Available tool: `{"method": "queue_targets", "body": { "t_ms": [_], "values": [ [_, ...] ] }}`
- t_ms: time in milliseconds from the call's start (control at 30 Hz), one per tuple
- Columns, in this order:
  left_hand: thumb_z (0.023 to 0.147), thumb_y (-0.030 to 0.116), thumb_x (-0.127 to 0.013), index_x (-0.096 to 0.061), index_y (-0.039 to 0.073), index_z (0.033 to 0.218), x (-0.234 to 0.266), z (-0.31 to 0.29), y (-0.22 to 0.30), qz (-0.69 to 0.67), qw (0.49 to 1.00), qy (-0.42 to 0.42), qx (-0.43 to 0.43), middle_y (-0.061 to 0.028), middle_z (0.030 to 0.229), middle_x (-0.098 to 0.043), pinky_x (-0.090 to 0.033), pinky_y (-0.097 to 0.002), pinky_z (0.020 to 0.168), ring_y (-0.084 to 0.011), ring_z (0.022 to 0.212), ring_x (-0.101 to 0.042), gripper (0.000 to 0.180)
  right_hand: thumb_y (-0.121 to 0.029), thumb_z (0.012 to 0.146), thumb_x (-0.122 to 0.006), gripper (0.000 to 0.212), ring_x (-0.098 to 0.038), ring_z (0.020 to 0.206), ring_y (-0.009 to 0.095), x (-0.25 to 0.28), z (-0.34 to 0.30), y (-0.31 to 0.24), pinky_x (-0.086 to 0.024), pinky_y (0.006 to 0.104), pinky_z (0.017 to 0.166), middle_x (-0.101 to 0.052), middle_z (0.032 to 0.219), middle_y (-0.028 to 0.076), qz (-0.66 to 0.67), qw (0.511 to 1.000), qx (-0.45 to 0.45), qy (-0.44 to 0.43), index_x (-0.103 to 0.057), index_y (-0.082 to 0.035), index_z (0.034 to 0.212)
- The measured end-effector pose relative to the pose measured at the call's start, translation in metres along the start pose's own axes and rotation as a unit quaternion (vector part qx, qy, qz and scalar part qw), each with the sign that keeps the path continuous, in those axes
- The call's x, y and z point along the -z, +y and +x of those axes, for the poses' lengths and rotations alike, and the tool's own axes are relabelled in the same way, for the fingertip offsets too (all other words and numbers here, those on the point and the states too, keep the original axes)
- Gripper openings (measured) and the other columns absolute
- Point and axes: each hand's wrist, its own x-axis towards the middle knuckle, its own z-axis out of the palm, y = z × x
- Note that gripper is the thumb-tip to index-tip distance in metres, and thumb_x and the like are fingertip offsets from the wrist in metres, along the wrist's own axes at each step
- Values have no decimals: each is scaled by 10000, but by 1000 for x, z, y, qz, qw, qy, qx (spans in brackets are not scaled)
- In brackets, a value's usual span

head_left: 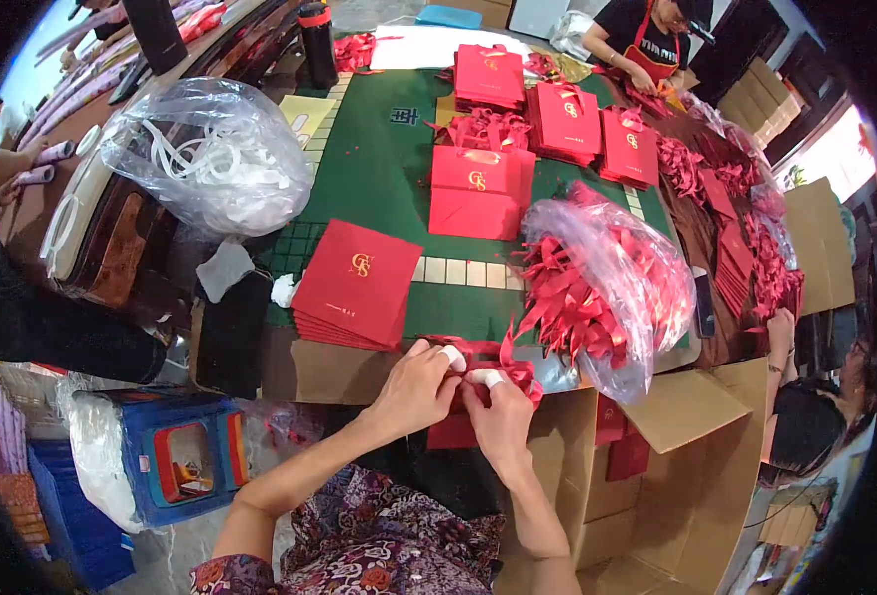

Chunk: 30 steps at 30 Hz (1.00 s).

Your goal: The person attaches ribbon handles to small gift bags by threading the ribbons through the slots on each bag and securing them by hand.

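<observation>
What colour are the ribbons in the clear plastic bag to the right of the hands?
The ribbons are red, best seen in the head view.

red bags [357,283] on green tabletop [379,178]

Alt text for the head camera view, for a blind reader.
A person's left hand and right hand meet at red ribbon along a green-topped table's near edge. Stacked red gift bags and a clear plastic bag of ribbons lie ahead; an open cardboard box stands right.
</observation>
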Motion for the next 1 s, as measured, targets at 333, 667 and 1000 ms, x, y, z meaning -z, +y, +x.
{"method": "queue_targets", "body": {
  "t_ms": [333, 667, 1000],
  "values": [
    [785, 112, -738, -654, 62, 926, -9, -15, 4, 122, 989, -12, -81, -91, 834, -624, -497, -410, 712, -297, 832, -578, 172, -171, 863, -706, 132, -636, 790, 354, 31, 32, 15, -489, 464, 690, -642, 789, 143, -13, 994, 68, -82, -725, -41, 876],
    [792, 135, -713, -674, 65, 891, -6, -23, 5, 152, 975, 12, -161, -40, 820, -640, -506, -377, 720, -247, 827, -571, 127, -140, 849, -735, 153, -620, 720, 66, 31, 57, 44, -505, 274, 690, -729, 776, 28, 227, 895, -116, -367, -763, 3, 898],
    [777, 161, -783, -683, 73, 901, 5, -18, -2, 43, 998, -22, -36, -81, 797, -650, -501, -404, 743, -287, 854, -591, 182, -85, 873, -713, 90, -545, 675, 23, 0, 48, 44, -436, 219, 597, -665, 741, -43, 347, 912, -183, -121, -720, -12, 821]
  ]
}}
